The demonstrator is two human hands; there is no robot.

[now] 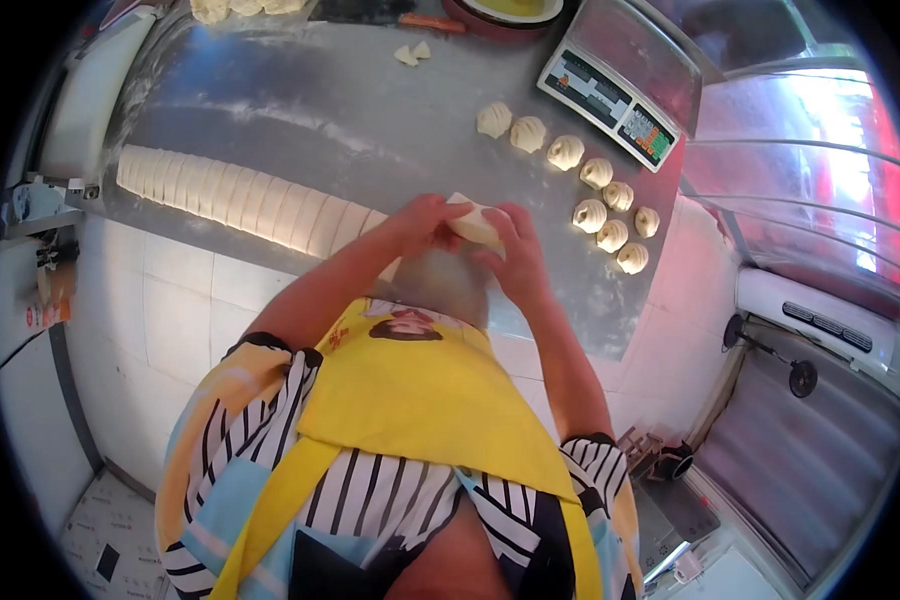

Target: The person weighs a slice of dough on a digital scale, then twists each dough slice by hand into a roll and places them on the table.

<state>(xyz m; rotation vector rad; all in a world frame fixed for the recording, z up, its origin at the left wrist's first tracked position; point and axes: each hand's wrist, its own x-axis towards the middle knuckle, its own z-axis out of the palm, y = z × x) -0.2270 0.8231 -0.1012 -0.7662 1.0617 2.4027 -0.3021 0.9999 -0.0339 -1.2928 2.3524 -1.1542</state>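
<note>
Between my two hands, near the front edge of the metal table, is a pale piece of dough [477, 226]. My left hand [430, 223] grips its left end with fingers bent round it. On the other side, my right hand [513, 250] holds the right end between thumb and fingers. A long dough log cut into many slices [240, 200] stretches from the far left to beside my left forearm. To the right of my hands lie several twisted dough rolls [589, 214] in loose rows.
A digital scale [610, 105] stands at the back right. Small dough scraps [411, 54], a reddish bar [432, 22] and a bowl [505, 10] are at the back. More dough [240, 8] lies at the back left. Barred window panes border the right.
</note>
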